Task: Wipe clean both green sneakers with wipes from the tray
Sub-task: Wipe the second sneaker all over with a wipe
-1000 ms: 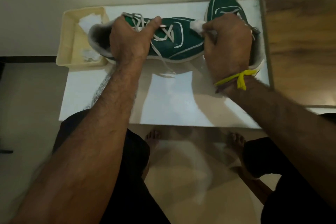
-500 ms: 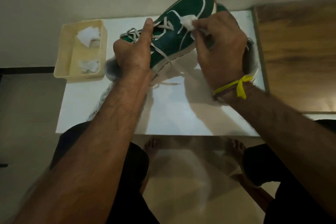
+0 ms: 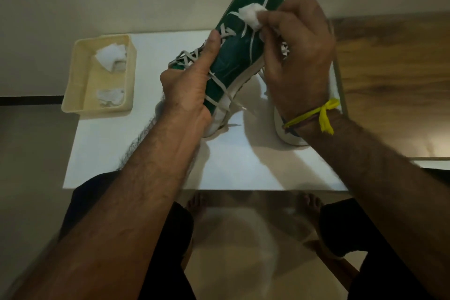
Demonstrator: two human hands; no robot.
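Fingers (image 3: pixel 272 17) of right hand (image 3: pixel 299 56) press wipe (image 3: pixel 252 16) onto lifted sneaker (image 3: pixel 233 56).

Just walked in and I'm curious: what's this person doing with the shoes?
A person is cleaning a green sneaker. The left hand grips it near the laces, tilted up off the white table, while the right hand pinches a white wipe against its side. The second sneaker lies mostly hidden behind the right wrist. More wipes sit in the cream tray.

Left hand (image 3: pixel 188 87) gripping, right hand (image 3: pixel 298 56) pinching
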